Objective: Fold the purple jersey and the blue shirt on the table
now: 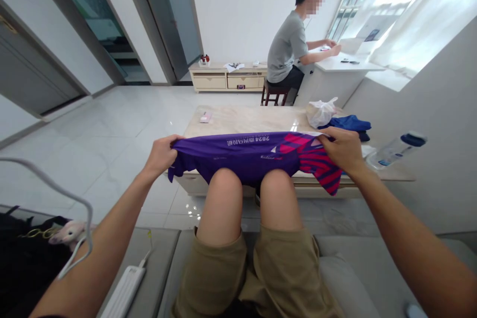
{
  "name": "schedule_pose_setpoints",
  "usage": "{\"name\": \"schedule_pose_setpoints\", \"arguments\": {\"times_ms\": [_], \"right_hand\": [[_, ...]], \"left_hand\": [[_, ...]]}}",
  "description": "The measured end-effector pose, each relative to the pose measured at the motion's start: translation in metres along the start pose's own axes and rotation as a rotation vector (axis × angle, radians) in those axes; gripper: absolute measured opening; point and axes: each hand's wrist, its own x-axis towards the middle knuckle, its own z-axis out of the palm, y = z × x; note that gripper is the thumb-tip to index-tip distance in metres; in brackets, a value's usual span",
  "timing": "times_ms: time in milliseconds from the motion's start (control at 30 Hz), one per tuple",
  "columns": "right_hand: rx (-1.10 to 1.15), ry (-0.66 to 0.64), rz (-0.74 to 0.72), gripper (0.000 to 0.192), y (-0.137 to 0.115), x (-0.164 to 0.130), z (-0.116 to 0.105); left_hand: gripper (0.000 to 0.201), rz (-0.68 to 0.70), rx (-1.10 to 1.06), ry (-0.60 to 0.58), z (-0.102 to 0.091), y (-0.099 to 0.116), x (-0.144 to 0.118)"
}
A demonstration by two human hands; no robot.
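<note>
A seated person stretches a purple shirt (242, 156) between both hands above bare knees, the garment held taut just in front of a low marble-topped surface (246, 120). The left hand (162, 155) is closed around the shirt's plain purple end, fingers curled over bunched fabric; the right hand (343, 150) pinches the opposite end, where pink and purple stripes hang below the grip. White lettering runs along the shirt's upper edge.

On the surface behind the shirt lie a small pink item (205, 117) near the far left side, a white plastic bag (320, 112) and a folded blue garment (350, 124) at the far right. A clear bottle with a dark cap (395, 150) lies on its side near the right wrist.

In the background, another person in a grey T-shirt (286, 49) sits on a stool (275, 95) at a white desk (343, 67) by the window. A white power strip (124, 290) rests on the grey sofa beside the seated person's left arm.
</note>
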Motion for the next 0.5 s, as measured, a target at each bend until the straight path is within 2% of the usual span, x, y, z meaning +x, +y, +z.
{"name": "schedule_pose_setpoints", "arguments": {"times_ms": [133,233,333,400,500], "right_hand": [[0.050,0.207,0.000,0.031,0.000,0.037,-0.011],[0.110,0.226,0.061,0.044,0.007,0.047,0.003],[0.117,0.146,0.151,0.050,0.022,0.019,0.035],[0.063,0.157,0.182,0.046,0.032,-0.012,0.054],[-0.012,0.194,0.205,0.037,0.048,-0.053,0.068]], "left_hand": [[0.050,0.067,-0.136,0.177,-0.009,0.011,0.026],[0.037,0.023,-0.093,0.209,-0.001,0.009,0.037],[0.024,-0.071,0.031,0.173,0.018,-0.008,0.028],[0.025,-0.070,0.099,0.202,0.029,-0.024,0.013],[0.025,-0.063,0.204,0.259,0.036,-0.048,-0.009]]}}
